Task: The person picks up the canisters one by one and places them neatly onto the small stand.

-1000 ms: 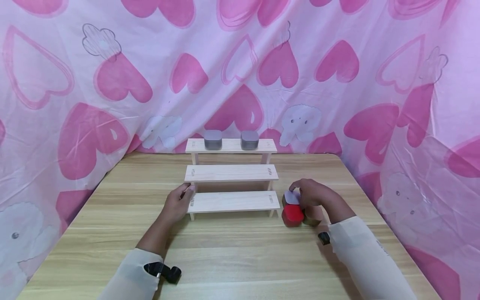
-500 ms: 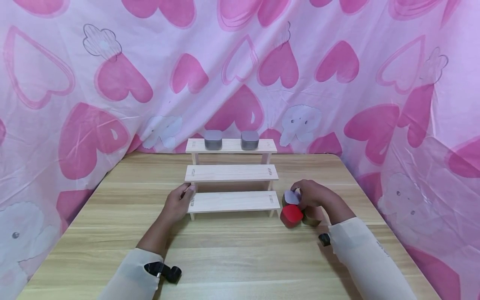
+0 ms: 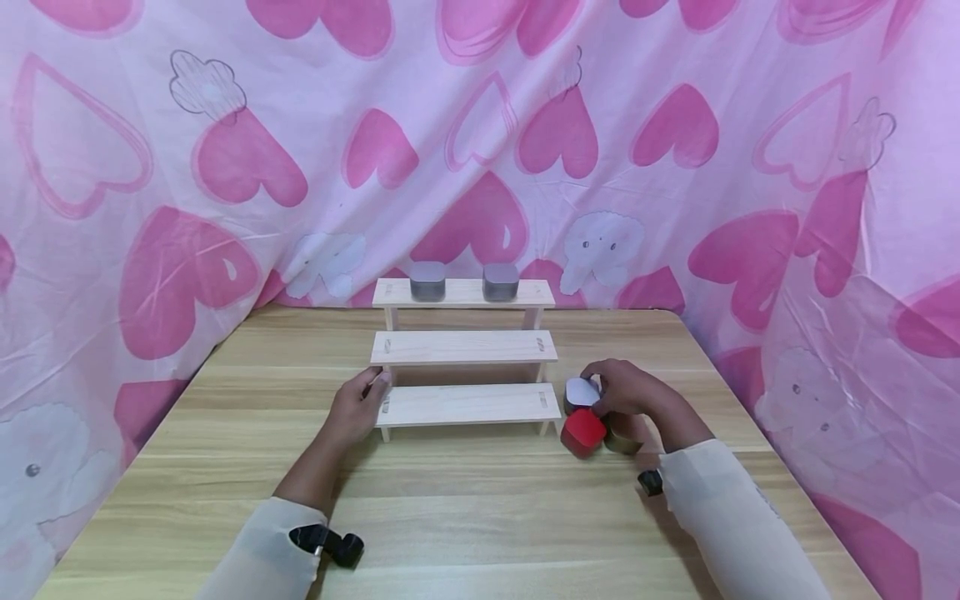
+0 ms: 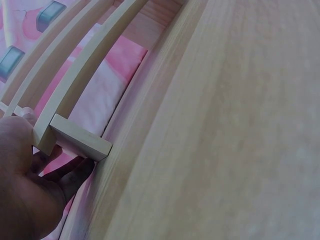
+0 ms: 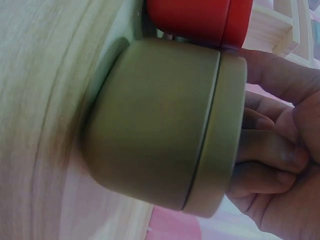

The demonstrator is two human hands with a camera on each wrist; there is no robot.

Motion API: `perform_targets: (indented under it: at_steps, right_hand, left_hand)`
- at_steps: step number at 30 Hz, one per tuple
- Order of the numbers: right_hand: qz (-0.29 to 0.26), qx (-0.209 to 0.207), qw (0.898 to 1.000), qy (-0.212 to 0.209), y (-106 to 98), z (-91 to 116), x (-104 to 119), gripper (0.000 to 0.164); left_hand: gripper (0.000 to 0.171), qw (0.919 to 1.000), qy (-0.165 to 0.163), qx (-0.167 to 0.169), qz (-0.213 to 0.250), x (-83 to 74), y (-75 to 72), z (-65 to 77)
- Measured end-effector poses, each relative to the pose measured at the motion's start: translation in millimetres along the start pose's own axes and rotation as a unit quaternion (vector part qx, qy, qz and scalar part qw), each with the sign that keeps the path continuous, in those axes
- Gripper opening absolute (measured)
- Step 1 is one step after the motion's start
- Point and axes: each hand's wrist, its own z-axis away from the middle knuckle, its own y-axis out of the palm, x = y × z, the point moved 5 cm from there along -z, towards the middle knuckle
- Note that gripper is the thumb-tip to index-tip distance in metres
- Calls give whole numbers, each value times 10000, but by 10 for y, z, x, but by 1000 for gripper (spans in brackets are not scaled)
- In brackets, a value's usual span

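A three-step wooden shelf rack [image 3: 465,404] stands on the table. My left hand [image 3: 360,406] grips its left end, the thumb on top and the fingers by the leg, as the left wrist view shows. To the right of the rack, my right hand [image 3: 626,389] pinches a small silver-grey lidded tin [image 3: 581,393] between thumb and fingers. Just in front of that tin is a red tin [image 3: 583,432]. A gold-brown tin [image 5: 155,120] sits beneath the right hand, partly hidden by it in the head view.
Two grey tins, a left one [image 3: 427,282] and a right one [image 3: 500,282], stand on the rack's top step. Behind the wood-grain table [image 3: 480,517] hangs a pink heart-print cloth [image 3: 465,108], which also runs down both sides.
The red tin has shifted slightly left and now sits a bit askew. The silver-grey tin has moved very slightly in my right hand. My left hand stays on the rack.
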Motion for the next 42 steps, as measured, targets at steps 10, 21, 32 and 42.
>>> perform_targets:
  at_steps: [10, 21, 32, 42]
  right_hand:
    - [-590, -590, 9965, -45, -54, -1, -46, 71]
    - [-1415, -796, 9867, -123, -110, 26, -96, 73]
    - [-2083, -1266, 9690, -396, -215, 83, -126, 60]
    - [-2146, -1587, 9617, -628, -325, 187, -56, 64]
  left_hand:
    - [56, 10000, -24, 73, 14, -17, -2, 26]
    - [56, 10000, -15, 69, 7, -6, 7, 20]
    - [59, 9999, -94, 131, 56, -11, 2, 29]
    - [55, 9999, -110, 32, 0, 5, 2, 16]
